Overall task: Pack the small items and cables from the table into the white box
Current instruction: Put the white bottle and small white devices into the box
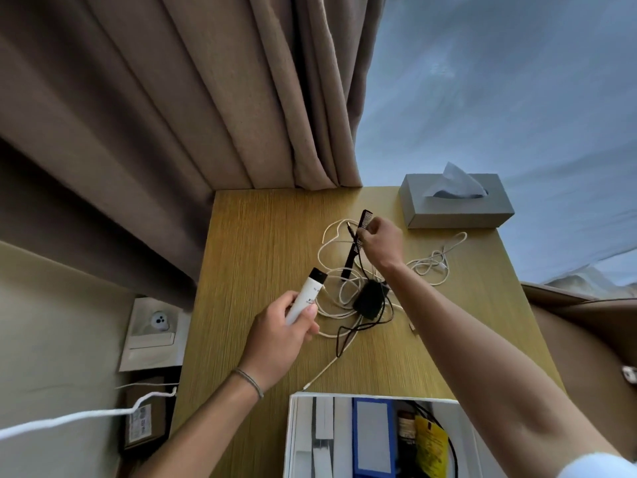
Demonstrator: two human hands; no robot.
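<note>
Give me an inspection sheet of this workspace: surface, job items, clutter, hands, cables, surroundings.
Surface: wooden table, light grain.
Job's things: white box at the near edge, open, already holding a blue-framed item and a yellow packet; white tube with a black cap; black comb; black adapter lying among the cables.
Clutter: grey tissue box at the far right corner, a tissue sticking up.
Grippers: left hand grips the white tube; right hand pinches the black comb, lifted at a tilt.
Cables: white cables tangled mid-table with a thin black cable; another white cable coiled to the right.
Surroundings: brown curtain behind the table; wall socket lower left.
</note>
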